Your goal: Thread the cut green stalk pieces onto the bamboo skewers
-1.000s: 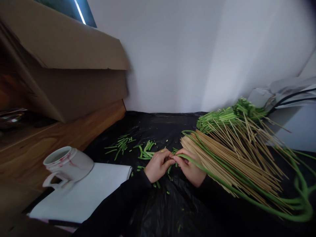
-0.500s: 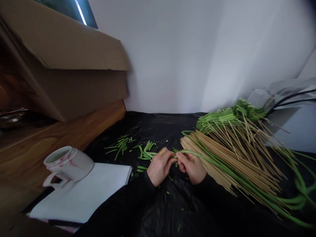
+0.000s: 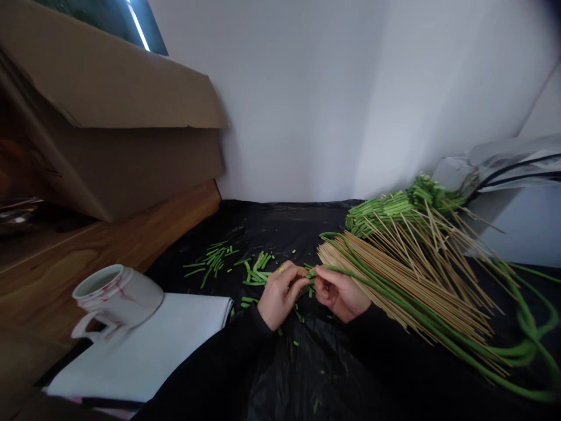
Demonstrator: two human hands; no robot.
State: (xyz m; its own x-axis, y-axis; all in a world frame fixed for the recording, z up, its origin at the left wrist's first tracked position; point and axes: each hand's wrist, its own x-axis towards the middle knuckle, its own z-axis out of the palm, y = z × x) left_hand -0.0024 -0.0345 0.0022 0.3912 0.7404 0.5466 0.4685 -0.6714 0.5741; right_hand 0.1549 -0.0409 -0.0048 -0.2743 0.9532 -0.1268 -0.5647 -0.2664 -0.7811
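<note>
A long green bean (image 3: 357,273) stretches right from between my hands over a pile of thin wooden sticks (image 3: 412,292). My right hand (image 3: 342,294) pinches it near its left end between thumb and forefinger, the other fingers curled under. Close by on the left, my left hand (image 3: 280,294), with a ring on one finger, has thumb and fingertips closed on the tip of the bean. Short bean pieces (image 3: 258,276) lie just behind and left of this hand, with thinner pieces (image 3: 213,260) farther left. More long beans (image 3: 521,354) trail across the sticks.
Black plastic sheeting (image 3: 280,225) covers the work surface. A stack of green bean skewers (image 3: 385,211) lies at the back right. On the left are a white mug (image 3: 131,298), a folded white sheet (image 3: 175,333) and a cardboard box (image 3: 153,158). A pale wall (image 3: 307,117) rises behind.
The view has shifted slightly. My right hand has turned a little and moved slightly right, its thumb still on the bean. My left hand stays at the bean's end.
</note>
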